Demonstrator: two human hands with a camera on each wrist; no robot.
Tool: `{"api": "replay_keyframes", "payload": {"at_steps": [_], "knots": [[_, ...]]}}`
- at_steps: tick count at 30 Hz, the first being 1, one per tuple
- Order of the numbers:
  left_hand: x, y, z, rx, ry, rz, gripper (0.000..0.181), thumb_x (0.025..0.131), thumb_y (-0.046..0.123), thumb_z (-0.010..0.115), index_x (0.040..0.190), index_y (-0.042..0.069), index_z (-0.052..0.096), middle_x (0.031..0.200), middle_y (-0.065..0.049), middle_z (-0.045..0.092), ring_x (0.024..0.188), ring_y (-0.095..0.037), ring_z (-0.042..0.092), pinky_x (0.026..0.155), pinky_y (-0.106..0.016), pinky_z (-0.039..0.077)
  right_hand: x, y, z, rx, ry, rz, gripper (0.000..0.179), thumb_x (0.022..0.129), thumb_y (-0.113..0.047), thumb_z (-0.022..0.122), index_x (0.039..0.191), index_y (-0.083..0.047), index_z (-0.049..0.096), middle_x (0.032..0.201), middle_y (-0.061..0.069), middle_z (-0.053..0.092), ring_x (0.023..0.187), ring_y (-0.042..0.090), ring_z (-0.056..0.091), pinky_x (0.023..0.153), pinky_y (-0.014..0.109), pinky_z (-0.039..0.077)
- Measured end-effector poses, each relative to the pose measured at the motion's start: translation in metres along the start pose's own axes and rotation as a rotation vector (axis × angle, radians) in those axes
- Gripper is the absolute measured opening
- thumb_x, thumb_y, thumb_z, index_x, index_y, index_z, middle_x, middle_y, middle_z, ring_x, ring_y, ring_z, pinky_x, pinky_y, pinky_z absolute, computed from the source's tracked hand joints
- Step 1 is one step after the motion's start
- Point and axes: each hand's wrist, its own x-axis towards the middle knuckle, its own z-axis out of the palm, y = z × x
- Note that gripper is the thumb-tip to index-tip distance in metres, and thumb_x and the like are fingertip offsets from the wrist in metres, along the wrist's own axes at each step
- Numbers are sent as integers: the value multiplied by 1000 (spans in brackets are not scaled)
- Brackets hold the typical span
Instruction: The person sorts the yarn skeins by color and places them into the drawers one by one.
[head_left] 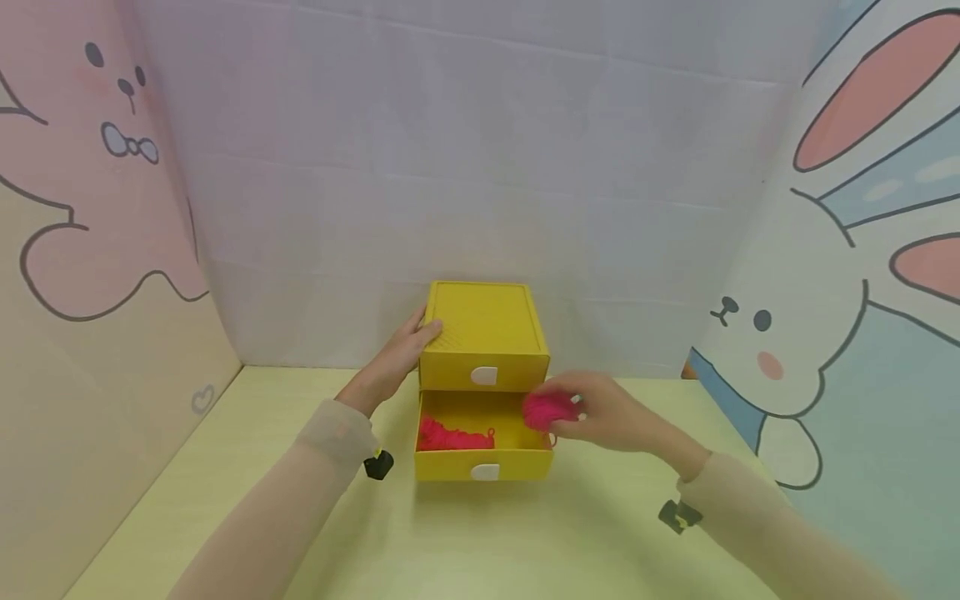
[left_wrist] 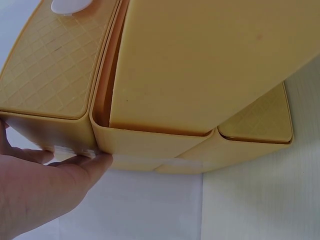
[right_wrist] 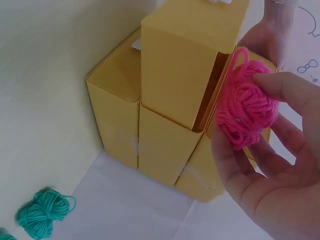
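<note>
A yellow drawer box point(head_left: 483, 317) stands against the back wall, its middle drawer point(head_left: 483, 465) pulled out. Pink yarn point(head_left: 450, 437) lies along the left and front of that drawer. My left hand point(head_left: 397, 358) rests on the box's upper left side, thumb over the top edge; in the left wrist view its fingertips point(left_wrist: 103, 161) touch the side wall. Above the drawer's right edge, my right hand point(head_left: 600, 412) holds a pink yarn ball point(right_wrist: 247, 105) between thumb and fingers. A loose loop sticks up from the ball. The lowest drawer point(left_wrist: 260, 117) appears closed.
A teal yarn ball point(right_wrist: 45, 212) lies on the pale table point(head_left: 480, 542) right of the box, with part of another teal piece point(right_wrist: 5, 236) at the frame's corner. Printed side walls with a bear and a rabbit point(head_left: 810, 333) flank the table.
</note>
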Motion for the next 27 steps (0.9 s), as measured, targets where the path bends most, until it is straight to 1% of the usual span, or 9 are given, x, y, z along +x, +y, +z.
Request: {"api": "replay_keyframes", "payload": {"at_steps": [5,11,15,18,23,25,27], "knots": [[-1,-1,-1,3,4,-3,74,115,46,43,173,28,1,179,0,9,162,-31,19,127,-63,23,13,-5,8,-40,-44,-57,33,94,-7,81,126,-8,74,117,-1,74,101,17,65,85,33,61],[2,-3,0,3,-2,10,74,115,45,43,173,28,2,179,-1,10,162,-31,19,127,-64,22,24,-8,14,-120,-88,-40,34,93,-9,81,126,-11,75,117,-3,74,101,15,64,87,32,59],[3,-3,0,-5,-2,12,74,115,45,44,173,29,2,179,0,11,162,-30,20,127,-63,22,31,-7,19,-201,-125,-36,33,93,-12,80,126,-14,76,118,-3,73,103,15,63,90,33,58],[3,-3,0,-5,-3,10,74,115,46,44,173,30,2,179,0,10,161,-30,21,127,-63,23,35,-8,23,-241,-152,-34,31,94,-15,81,125,-15,77,118,-4,72,104,15,63,93,35,56],[2,-2,0,0,-6,10,73,115,45,43,173,30,1,179,-1,9,161,-31,23,127,-63,23,42,-10,27,-245,-212,-65,30,94,-14,81,124,-13,77,117,-3,73,107,17,63,98,38,56],[3,-2,0,-2,-1,5,73,115,46,43,173,30,2,179,-1,9,161,-30,22,127,-63,23,45,-9,29,-243,-235,-75,31,94,-15,82,125,-12,77,118,-2,74,106,17,63,98,37,56],[3,-2,0,-3,3,1,73,115,46,43,173,30,3,179,-1,10,161,-30,22,127,-62,22,47,-8,30,-234,-254,-66,31,95,-16,83,125,-12,77,118,-3,74,106,16,63,97,35,56]]}}
